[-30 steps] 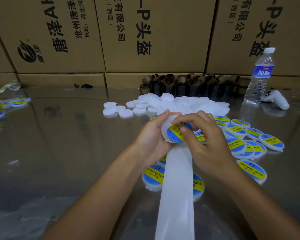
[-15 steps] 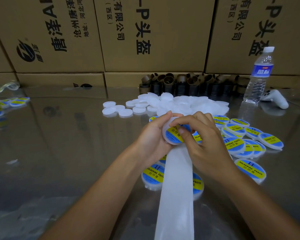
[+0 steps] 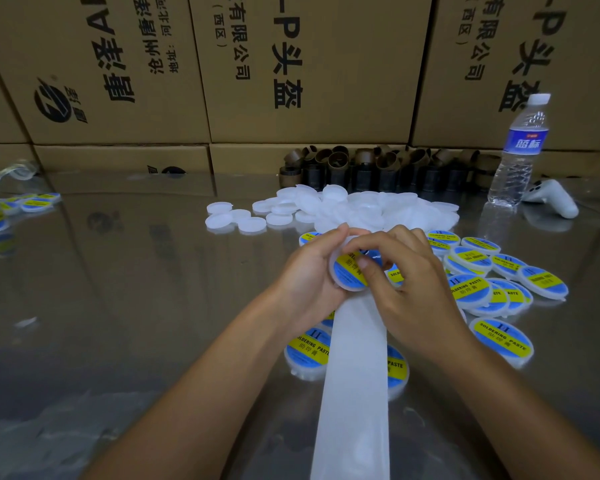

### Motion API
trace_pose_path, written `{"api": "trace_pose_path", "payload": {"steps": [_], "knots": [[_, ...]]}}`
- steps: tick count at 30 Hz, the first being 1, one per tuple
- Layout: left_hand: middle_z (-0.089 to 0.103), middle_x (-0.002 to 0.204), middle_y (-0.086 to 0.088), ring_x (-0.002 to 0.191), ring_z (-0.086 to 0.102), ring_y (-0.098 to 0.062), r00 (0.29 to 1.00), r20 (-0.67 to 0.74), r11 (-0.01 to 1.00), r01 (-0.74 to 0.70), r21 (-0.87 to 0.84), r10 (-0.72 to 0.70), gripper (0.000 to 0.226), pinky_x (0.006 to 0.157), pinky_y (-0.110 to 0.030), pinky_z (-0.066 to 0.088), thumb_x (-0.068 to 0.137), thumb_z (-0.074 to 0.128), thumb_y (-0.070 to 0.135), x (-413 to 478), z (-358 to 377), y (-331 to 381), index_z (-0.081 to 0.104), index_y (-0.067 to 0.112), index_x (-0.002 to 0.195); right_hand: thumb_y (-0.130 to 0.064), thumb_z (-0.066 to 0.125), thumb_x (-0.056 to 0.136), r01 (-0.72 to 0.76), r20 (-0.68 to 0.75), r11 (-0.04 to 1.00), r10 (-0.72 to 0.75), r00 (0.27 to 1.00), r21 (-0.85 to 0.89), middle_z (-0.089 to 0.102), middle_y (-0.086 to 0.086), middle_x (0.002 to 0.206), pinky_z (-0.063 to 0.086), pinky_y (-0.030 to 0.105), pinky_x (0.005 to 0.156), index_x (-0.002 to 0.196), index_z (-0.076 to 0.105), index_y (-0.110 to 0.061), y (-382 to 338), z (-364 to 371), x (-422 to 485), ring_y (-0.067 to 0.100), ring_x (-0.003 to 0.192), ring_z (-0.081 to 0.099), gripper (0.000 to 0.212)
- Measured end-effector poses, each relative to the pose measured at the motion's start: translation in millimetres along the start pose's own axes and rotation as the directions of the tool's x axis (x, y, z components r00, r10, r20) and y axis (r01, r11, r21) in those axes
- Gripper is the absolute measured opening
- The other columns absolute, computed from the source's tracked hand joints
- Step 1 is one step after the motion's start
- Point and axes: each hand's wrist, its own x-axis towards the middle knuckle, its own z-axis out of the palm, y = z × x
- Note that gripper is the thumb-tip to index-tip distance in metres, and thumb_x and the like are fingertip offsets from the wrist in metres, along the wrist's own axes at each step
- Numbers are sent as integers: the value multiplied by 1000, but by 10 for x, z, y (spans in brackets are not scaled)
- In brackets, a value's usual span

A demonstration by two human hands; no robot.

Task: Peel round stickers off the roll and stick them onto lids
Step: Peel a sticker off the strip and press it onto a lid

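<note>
lid: one white lid (image 3: 343, 285), held up over the middle of the tabletop (image 3: 118, 306)
sticker: one blue and yellow sticker (image 3: 350, 271) on that lid, its print partly under the thumb
left hand (image 3: 309, 278): fingers curled round the lid's rim, thumb on its top edge
right hand (image 3: 413, 292): thumb and forefinger pinch the lid, thumb tip pressed on the sticker
backing strip (image 3: 355, 393): one, white, running from the hands to the near edge
plain lids (image 3: 361, 209): a heap toward the far edge, too many to count; about six loose on its left
labelled lids (image 3: 470, 289): over ten right of the hands, overlapping; two under the strip; print reads "SOLDERING PASTE", "II"
bottle (image 3: 518, 150): one, far right corner, blue label
boxes (image 3: 309, 64): "有限公司", "头盔"
</note>
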Motion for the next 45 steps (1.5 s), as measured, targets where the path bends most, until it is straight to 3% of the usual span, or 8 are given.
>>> {"api": "trace_pose_path", "payload": {"steps": [8, 11, 19, 22, 29, 33, 38, 45], "knots": [[51, 120, -21, 111, 51, -30, 1000, -12, 999, 14, -49, -14, 39, 111, -43, 32, 102, 28, 34, 6, 21, -6, 51, 4, 110, -14, 53, 87, 5, -28, 998, -7, 1000, -56, 45, -10, 78, 31, 11, 74, 98, 66, -29, 15, 6, -4, 9, 80, 36, 22], [48, 122, -22, 109, 51, -32, 1000, 30, 996, 2, -88, 1, 38, 109, -46, 33, 89, 40, 34, 1, 26, 10, 51, 4, 111, -15, 53, 88, 4, -41, 999, -6, 999, -51, 47, -10, 78, 32, 10, 75, 99, 65, -32, 20, -2, -3, 9, 81, 38, 23], [49, 112, -20, 105, 53, -32, 988, 140, 996, -52, -69, 61, 60, 96, -39, 46, 59, 43, -3, -4, -12, 13, 46, 4, 118, -18, 54, 89, 1, -70, 1000, -2, 998, -17, 57, -9, 87, 34, 12, 77, 103, 65, -33, 23, -9, 3, 11, 86, 44, 24], [52, 101, -18, 98, 56, -28, 988, 137, 998, -68, 20, 64, 49, 87, -34, 51, 65, 32, -11, -12, 3, 10, 48, 2, 110, -18, 54, 89, -2, -76, 1000, 0, 997, -31, 53, -9, 83, 32, 10, 76, 106, 66, -31, 32, -3, 4, 11, 84, 42, 24], [54, 100, -17, 101, 59, -28, 990, 121, 986, -88, 142, 71, 54, 98, -39, 45, 72, 27, -24, -33, 15, 3, 48, -1, 117, -19, 51, 89, 6, -70, 998, -10, 997, -58, 47, -9, 79, 31, 7, 76, 113, 61, -37, 39, 0, 7, 10, 82, 38, 32], [56, 97, -16, 93, 63, -22, 993, 96, 982, -91, 165, 76, 54, 91, -32, 50, 78, 27, -27, -25, 5, -10, 47, 0, 120, -18, 49, 89, -15, -65, 997, 10, 998, -80, 42, -18, 78, 31, 9, 77, 118, 63, -31, 42, 11, 7, 9, 84, 38, 34], [61, 86, -11, 77, 67, -13, 990, 117, 974, -104, 200, 82, 49, 70, -21, 55, 80, 29, -28, -44, 13, -23, 48, 1, 115, -21, 46, 90, -38, -74, 995, 31, 997, -89, 41, -18, 76, 32, 20, 75, 117, 64, -32, 31, 13, 8, 11, 83, 40, 35], [57, 90, -14, 89, 58, -21, 989, 113, 963, -125, 237, 101, 46, 79, -25, 50, 82, 33, -27, -37, 57, -37, 47, 3, 114, -24, 51, 89, -82, -148, 995, 73, 986, -61, 41, -16, 67, 32, 10, 71, 110, 68, -34, 17, 7, 6, 9, 76, 40, 29]]}}
